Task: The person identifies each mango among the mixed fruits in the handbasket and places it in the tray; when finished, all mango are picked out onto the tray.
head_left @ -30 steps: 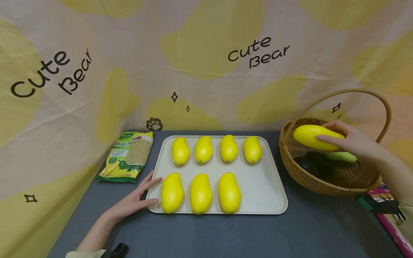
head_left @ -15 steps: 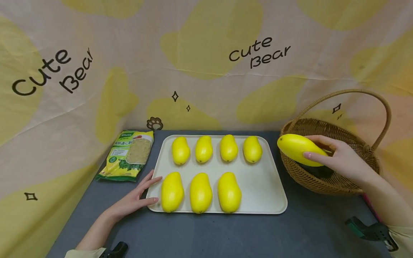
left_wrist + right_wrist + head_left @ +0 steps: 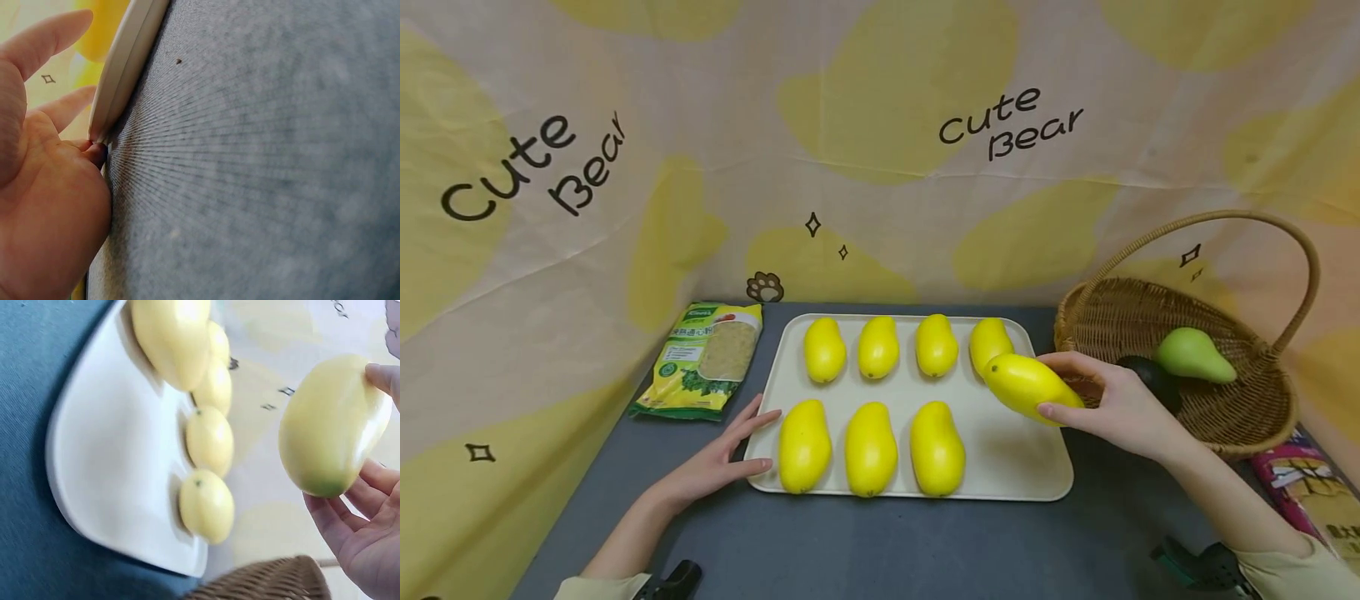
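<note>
A yellow mango (image 3: 1028,387) hangs over the right end of a cream tray (image 3: 1003,475), pinched between thumb and fingers of my right hand (image 3: 1112,410). The right wrist view shows this mango (image 3: 331,428) in the air, its greenish end facing the camera. On the tray lie several mangoes in a back row (image 3: 824,350) and three in a front row (image 3: 937,450). My left hand (image 3: 718,458) lies at the tray's left edge, fingers extended over the rim. In the left wrist view, its little finger touches the tray's rim (image 3: 125,69).
A wicker basket (image 3: 1273,425) with a tall handle stands right of the tray, holding a green pear (image 3: 1193,356) and a dark fruit (image 3: 1153,383). A yellow-green food packet (image 3: 703,362) lies back left. A colourful package (image 3: 1303,479) lies at the far right. A printed cloth hangs behind.
My right hand has carried the mango left and down, from over the basket to over the tray's right end. The pear in the basket shows fully now. My left hand has stayed put.
</note>
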{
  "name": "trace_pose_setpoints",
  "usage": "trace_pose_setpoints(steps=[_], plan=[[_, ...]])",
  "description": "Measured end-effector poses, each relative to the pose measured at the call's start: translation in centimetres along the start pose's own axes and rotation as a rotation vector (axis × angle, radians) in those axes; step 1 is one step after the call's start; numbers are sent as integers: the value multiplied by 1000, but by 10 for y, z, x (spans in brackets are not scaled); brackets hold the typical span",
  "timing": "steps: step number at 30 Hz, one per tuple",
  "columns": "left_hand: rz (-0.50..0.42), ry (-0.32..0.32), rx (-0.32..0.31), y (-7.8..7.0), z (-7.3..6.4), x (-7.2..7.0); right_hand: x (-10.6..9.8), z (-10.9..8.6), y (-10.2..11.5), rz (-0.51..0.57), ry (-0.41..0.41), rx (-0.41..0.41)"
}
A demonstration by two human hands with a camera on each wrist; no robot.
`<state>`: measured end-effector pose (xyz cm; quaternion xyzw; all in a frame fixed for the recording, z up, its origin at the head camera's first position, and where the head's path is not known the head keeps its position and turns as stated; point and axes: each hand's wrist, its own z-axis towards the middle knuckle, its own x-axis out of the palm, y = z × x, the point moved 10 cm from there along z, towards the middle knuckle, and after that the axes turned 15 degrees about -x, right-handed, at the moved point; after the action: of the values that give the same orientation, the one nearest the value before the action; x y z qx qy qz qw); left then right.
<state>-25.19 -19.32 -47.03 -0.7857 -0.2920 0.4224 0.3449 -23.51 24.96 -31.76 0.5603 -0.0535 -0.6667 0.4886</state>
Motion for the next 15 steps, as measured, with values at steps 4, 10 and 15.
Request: trace_pose_setpoints(steps=[4,10,15], plan=[[-7,0,15,0,1,1,18,2,3,11,10,-79],[-4,2,17,-1,0,1,39,1,6,-2,48,-204],[9,-6,17,-2,-1,0,48,-4,2,-92,63,-309]])
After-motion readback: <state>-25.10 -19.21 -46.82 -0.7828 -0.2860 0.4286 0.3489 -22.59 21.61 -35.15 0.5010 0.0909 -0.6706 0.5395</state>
